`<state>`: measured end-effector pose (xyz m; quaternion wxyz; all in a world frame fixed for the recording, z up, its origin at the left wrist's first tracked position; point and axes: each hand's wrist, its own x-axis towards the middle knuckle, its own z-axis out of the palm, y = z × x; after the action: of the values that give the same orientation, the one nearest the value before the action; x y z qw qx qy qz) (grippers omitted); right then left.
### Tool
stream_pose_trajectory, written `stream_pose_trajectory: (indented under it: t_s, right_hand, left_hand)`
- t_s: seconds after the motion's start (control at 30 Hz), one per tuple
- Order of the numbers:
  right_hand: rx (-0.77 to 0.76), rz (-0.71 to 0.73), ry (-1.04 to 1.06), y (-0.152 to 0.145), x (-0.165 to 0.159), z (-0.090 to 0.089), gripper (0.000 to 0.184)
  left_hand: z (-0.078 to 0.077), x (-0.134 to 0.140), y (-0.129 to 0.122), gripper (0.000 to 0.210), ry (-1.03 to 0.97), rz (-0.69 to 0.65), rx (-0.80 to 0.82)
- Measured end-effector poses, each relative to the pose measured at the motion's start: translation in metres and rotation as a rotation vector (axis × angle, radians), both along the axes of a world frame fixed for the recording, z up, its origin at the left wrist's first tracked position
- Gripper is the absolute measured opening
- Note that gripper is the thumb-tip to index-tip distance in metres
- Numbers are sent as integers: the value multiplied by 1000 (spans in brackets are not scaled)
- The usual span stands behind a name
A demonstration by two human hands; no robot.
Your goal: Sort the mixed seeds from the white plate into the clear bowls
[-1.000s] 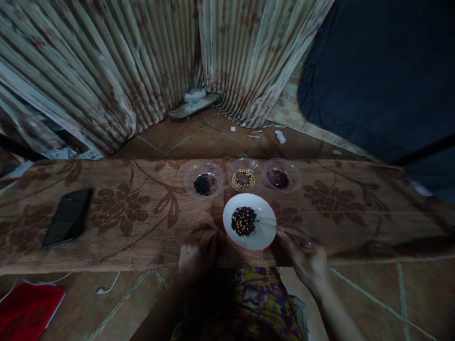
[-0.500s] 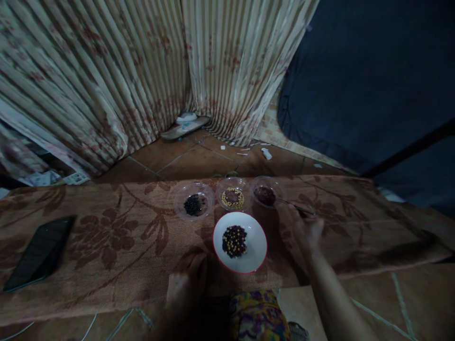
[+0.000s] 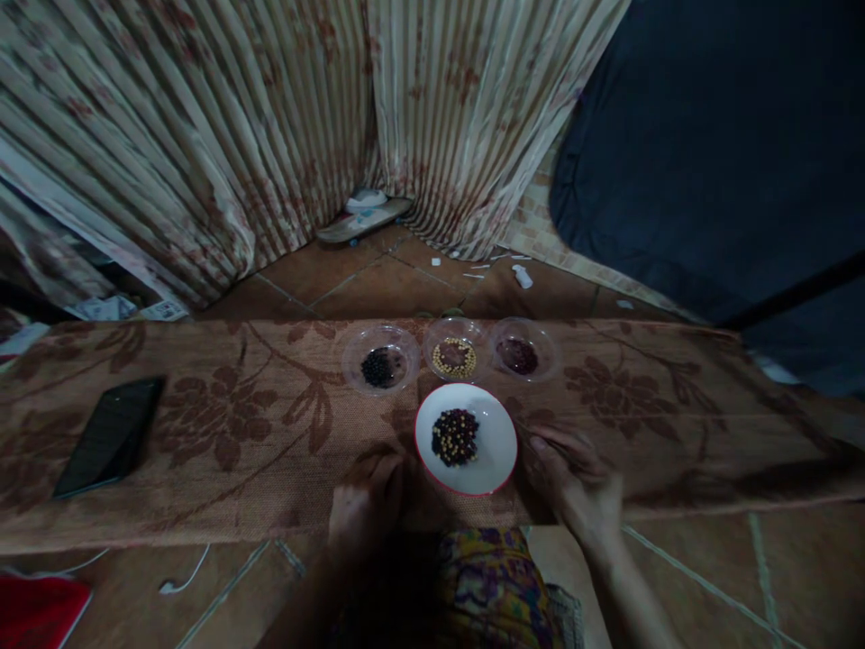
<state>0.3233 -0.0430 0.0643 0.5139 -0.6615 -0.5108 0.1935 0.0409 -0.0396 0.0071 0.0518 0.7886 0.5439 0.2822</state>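
Note:
A white bowl with a red rim (image 3: 496,446) holds a mix of black, yellow and dark red beans. Behind it, three clear plastic bowls stand in a row: one with black beans (image 3: 380,367), one with yellow beans (image 3: 453,358), one with small dark red beans (image 3: 517,356). My right hand (image 3: 574,473) is just right of the white bowl, closed around a thin dark utensil whose tip I cannot make out. On the cloth left of the white bowl rests my left hand (image 3: 368,496), loosely curled, with nothing visible in it.
A dark phone (image 3: 110,437) lies at the left of the cloth-covered table (image 3: 270,487). Striped curtains (image 3: 270,126) hang beyond the tiled floor, where white scraps (image 3: 522,276) lie. Dark blue fabric (image 3: 716,153) fills the right. A red item (image 3: 40,608) shows below left.
My right hand has come back from the dark red bean bowl to beside the white bowl, with the utensil. My left hand stays curled on the table. The view has shifted slightly.

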Motion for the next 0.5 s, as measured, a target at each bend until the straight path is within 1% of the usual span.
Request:
stream_pose_trajectory:
  t_s: [0.07, 0.2, 0.3, 0.4, 0.5]
  right_hand:
    - [8, -13, -11, -6, -2, 0, 17]
    - [95, -91, -83, -13, 1, 7, 16]
    - [122, -93, -104, -17, -1, 14, 15]
    - [82, -7, -89, -18, -12, 15, 13]
    - [23, 153, -149, -14, -24, 8, 14]
  left_hand:
    - [-2, 0, -1, 17, -4, 3, -14]
    - [-8, -2, -1, 13, -10, -6, -32]
    - [-9, -2, -1, 13, -6, -4, -44]
    - [-5, -1, -1, 14, -7, -3, -39]
    - [-1, 0, -1, 17, -9, -2, -32]
